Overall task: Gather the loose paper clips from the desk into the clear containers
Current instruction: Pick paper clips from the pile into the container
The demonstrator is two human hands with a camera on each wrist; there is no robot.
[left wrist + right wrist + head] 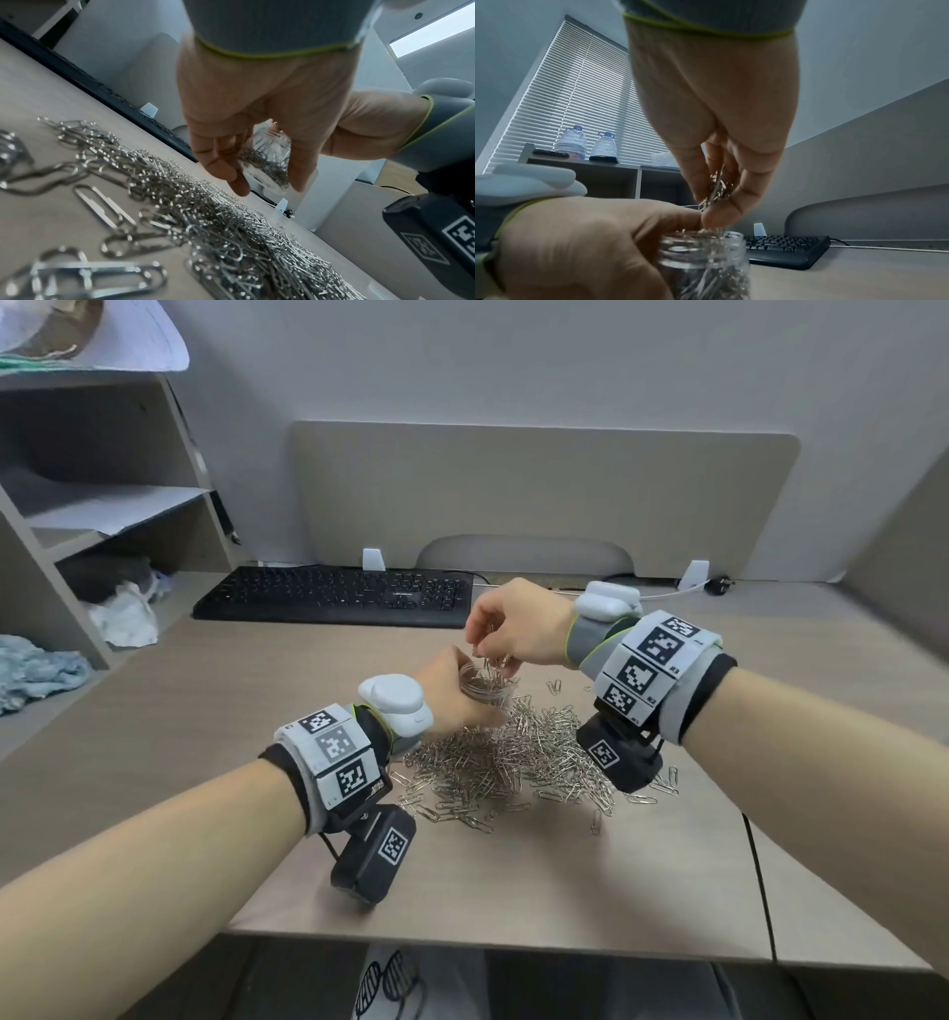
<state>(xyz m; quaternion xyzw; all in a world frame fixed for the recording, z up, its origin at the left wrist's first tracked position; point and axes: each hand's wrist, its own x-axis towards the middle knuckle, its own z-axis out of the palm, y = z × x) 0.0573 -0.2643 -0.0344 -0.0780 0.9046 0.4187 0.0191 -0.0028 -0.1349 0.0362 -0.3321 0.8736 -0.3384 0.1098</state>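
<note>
A large heap of silver paper clips (513, 752) (231, 233) lies on the desk between my forearms. My left hand (452, 690) (262, 162) grips a small clear jar (485, 688) (267, 162) (706, 261), lifted above the heap and partly filled with clips. Directly over the jar's mouth, my right hand (500, 634) (716, 194) pinches a bunch of clips (716, 190) with fingers pointing down; some clips hang into the jar's opening.
A black keyboard (334, 595) lies at the back of the desk, under a grey partition. A shelf unit (102, 505) with papers stands at the left, with crumpled cloth (36, 670) beside it. A cable (760, 865) runs along the desk at the right.
</note>
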